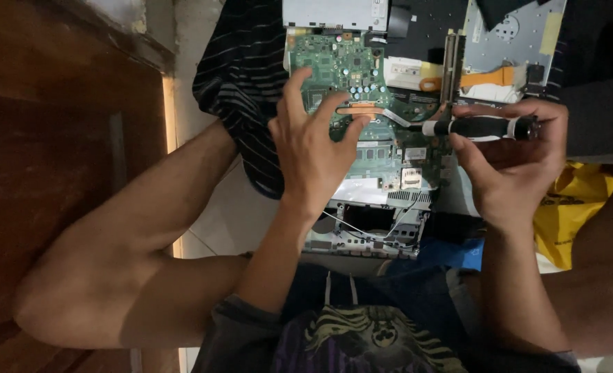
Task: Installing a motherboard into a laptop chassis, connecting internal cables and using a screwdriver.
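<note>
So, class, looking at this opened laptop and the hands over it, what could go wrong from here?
1. The screwdriver tip points at the board; a slip may scratch it.
2. The left hand lies bare over the board, so static or pressure might harm chips.
3. The laptop rests on cloth, where loose screws could get lost.

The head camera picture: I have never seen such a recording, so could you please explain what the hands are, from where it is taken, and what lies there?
The camera sits on the person's head and looks down at their own two bare hands. An opened laptop with a green circuit board lies before them, partly on striped cloth. The left hand rests spread on the board. The right hand holds a black screwdriver, its tip pointing toward the copper cooling pipe. A yellow bag lies beside the right wrist.
</note>
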